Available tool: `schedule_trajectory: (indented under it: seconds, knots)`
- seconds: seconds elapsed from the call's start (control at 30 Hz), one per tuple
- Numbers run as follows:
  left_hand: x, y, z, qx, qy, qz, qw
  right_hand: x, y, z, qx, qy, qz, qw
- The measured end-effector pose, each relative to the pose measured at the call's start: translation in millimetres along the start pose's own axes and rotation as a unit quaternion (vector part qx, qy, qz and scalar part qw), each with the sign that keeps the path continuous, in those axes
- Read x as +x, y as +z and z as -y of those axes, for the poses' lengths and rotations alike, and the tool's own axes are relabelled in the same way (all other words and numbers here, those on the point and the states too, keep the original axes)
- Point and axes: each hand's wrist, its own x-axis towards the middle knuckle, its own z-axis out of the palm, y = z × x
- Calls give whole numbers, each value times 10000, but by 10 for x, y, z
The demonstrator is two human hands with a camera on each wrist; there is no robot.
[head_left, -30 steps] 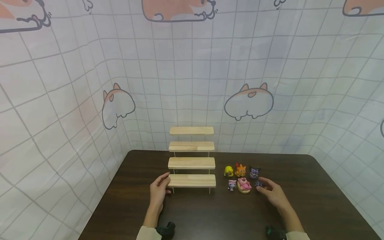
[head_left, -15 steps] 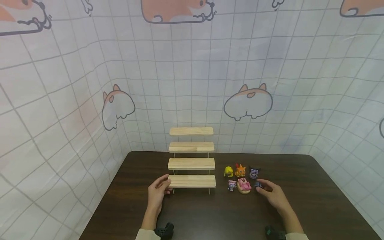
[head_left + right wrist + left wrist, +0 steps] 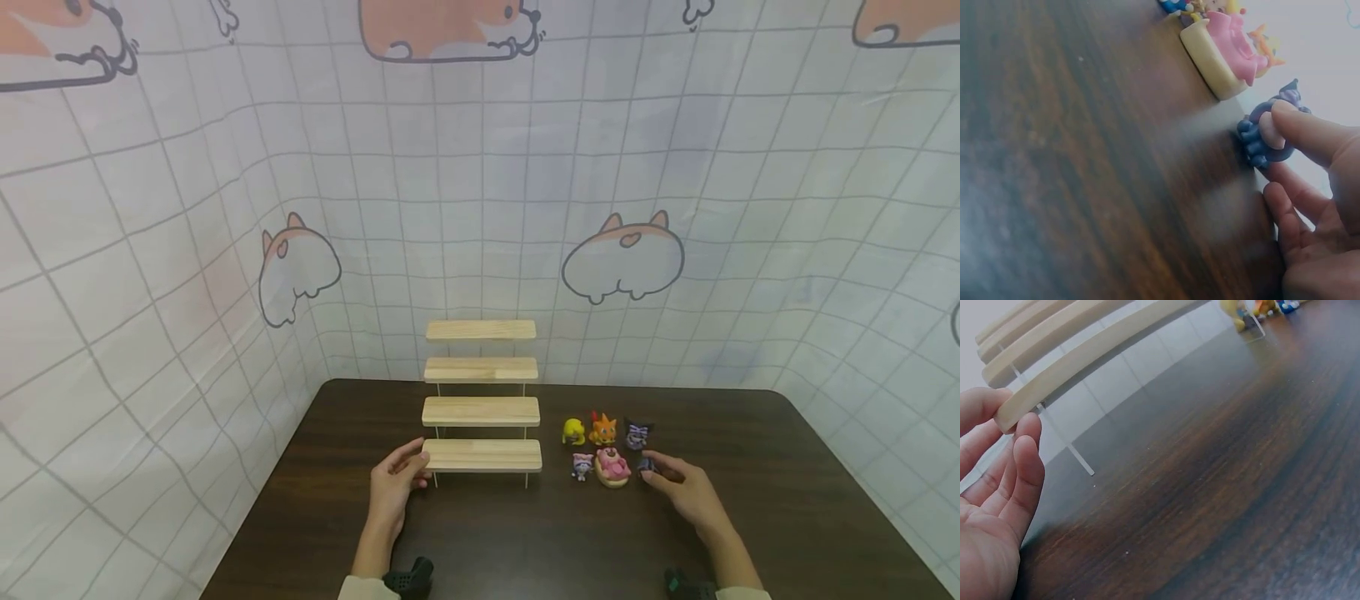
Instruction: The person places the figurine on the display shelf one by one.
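Note:
A tiered wooden display stand (image 3: 482,454) with pale plank steps on thin legs stands on the table. My left hand (image 3: 393,483) pinches the left end of its lowest plank (image 3: 1054,381), thumb above and fingers below. At the right, my right hand (image 3: 686,492) pinches a small dark blue figurine (image 3: 1263,134) between thumb and fingers; its feet are at the tabletop. Just left of it is a pink bear figurine (image 3: 612,467) in a cream base. Near that are a small pink-and-grey figurine (image 3: 582,467), a yellow one (image 3: 573,431), an orange one (image 3: 602,429) and a dark purple-striped one (image 3: 637,434).
The dark wooden table (image 3: 562,542) reaches to a white grid-patterned cloth (image 3: 480,208) with cartoon dogs, which hangs behind it and along both sides. The stand's top plank (image 3: 481,330) is close to the back cloth.
Both hands keep their grips, and the stand and figurines stay in place. The head view has shifted very slightly.

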Motion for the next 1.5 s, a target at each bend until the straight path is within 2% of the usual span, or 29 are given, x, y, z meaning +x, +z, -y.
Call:
schedule_trajectory:
  seconds: [0.37,0.57,0.83,1.1,1.3,1.5]
  knots:
    - [-9,21,-40,15,-12,40,10000,-5,-26,-67,323,-94,-319,9989]
    - [-20,15,-45,27,47,68,10000,-79,-90,-44,375,-148,-271,9988]
    - [-34,-5,-36,34,53,71,10000,-202,-120,76,249,-257,-185,9992]
    - [-22,-17,-27,-17,59,102,9999,-198,-130,229,3,-591,-326,9977]
    - [-26,-25,-32,12,101,116,9999,-203,-138,368,92,-800,-370,9961]
    - [-38,-25,-39,-21,8,111,9999,-249,-127,496,80,-938,-300,9951]
